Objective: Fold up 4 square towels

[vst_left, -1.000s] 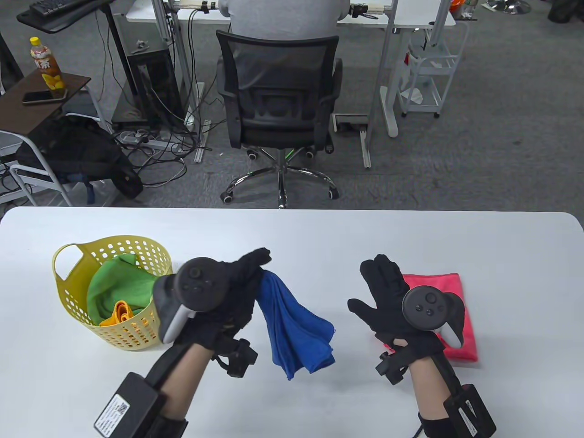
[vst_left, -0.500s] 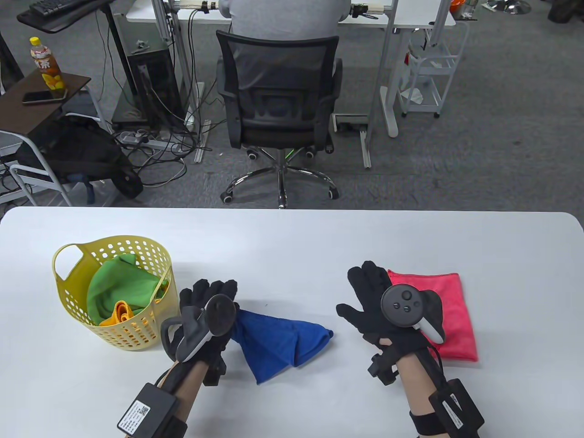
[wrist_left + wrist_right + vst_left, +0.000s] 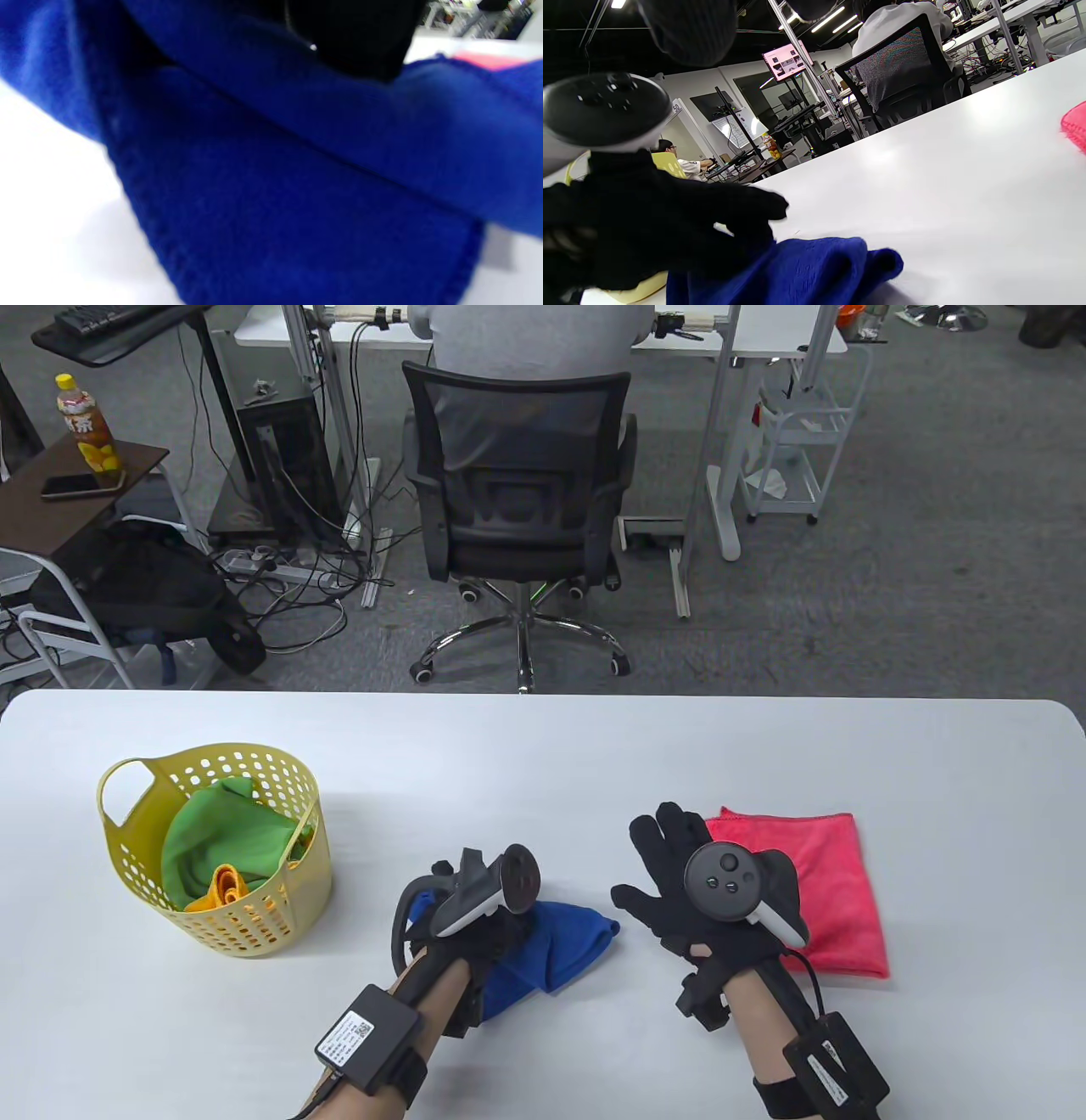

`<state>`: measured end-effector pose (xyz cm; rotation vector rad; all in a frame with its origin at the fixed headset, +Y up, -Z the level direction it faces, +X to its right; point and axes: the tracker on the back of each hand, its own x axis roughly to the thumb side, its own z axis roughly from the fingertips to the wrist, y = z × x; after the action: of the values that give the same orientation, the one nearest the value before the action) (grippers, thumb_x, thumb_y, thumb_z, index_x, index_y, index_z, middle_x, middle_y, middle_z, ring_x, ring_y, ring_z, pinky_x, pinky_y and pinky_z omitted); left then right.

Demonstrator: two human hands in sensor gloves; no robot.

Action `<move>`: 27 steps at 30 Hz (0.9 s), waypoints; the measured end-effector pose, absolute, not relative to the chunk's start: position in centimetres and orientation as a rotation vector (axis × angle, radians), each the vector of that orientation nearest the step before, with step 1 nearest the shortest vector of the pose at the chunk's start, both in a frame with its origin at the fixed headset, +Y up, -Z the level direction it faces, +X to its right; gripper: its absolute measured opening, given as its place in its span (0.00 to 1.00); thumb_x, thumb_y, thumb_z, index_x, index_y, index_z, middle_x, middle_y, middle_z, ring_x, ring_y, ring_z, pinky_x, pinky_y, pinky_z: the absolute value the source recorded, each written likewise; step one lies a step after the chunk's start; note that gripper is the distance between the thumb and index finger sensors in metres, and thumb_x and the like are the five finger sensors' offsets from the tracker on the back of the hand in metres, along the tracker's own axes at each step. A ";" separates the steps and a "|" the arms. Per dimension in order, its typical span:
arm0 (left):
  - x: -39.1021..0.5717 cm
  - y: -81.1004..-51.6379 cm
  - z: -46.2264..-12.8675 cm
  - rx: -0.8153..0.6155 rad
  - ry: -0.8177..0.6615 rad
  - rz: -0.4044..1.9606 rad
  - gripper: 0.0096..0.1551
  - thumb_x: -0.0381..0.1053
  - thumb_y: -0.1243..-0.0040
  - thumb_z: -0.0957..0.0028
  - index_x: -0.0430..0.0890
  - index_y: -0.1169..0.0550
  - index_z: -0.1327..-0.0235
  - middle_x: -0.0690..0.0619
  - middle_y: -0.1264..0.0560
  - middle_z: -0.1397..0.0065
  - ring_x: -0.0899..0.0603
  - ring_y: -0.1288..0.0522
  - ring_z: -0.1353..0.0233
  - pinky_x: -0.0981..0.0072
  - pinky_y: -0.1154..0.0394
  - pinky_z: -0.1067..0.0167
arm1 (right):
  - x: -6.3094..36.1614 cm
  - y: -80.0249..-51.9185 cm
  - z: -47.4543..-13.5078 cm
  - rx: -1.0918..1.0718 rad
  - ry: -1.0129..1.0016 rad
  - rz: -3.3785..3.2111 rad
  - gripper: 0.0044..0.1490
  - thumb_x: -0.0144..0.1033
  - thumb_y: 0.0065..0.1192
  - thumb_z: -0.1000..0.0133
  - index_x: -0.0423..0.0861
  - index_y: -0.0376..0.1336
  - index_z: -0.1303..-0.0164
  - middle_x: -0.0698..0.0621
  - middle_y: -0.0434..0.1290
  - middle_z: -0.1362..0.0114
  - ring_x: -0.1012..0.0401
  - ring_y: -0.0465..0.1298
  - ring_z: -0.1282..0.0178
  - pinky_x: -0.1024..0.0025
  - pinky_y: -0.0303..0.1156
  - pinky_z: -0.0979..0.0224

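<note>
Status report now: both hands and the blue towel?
Left hand grips blue towel, bunched on table. Right hand open, empty. Nothing in between.

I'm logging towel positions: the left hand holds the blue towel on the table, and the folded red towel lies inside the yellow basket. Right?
Not quite. The red towel lies flat on the table, right of the right hand, not in the yellow basket; the table view shows it. The left hand does hold the blue towel.
</note>
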<state>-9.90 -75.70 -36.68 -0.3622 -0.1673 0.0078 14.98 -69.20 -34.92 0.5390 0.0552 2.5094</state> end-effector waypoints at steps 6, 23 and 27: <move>-11.6 -74.3 -34.3 -0.085 -0.165 -0.001 0.22 0.58 0.32 0.50 0.63 0.17 0.41 0.59 0.17 0.41 0.44 0.25 0.22 0.38 0.43 0.18 | 14.4 -69.5 -35.0 0.553 0.053 2.506 0.55 0.52 0.63 0.42 0.35 0.47 0.14 0.24 0.39 0.14 0.25 0.41 0.21 0.18 0.43 0.32; -18.0 -68.4 -32.0 -0.063 -0.099 0.753 0.22 0.51 0.41 0.42 0.51 0.21 0.36 0.56 0.14 0.41 0.44 0.18 0.29 0.45 0.34 0.20 | 7.7 -70.7 -30.5 0.463 0.413 2.112 0.44 0.55 0.56 0.39 0.29 0.68 0.31 0.32 0.80 0.43 0.44 0.81 0.55 0.40 0.71 0.40; -15.7 -68.7 -31.3 -0.199 -0.223 0.886 0.22 0.51 0.43 0.41 0.51 0.23 0.34 0.55 0.15 0.38 0.42 0.19 0.27 0.45 0.35 0.20 | 7.4 -75.0 -32.0 0.347 0.612 1.772 0.57 0.59 0.54 0.41 0.25 0.50 0.20 0.24 0.64 0.25 0.37 0.73 0.37 0.33 0.66 0.36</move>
<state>-15.68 -68.70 -31.26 -0.1994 -0.2225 0.8858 7.38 -75.00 -32.02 0.3470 0.6121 1.7722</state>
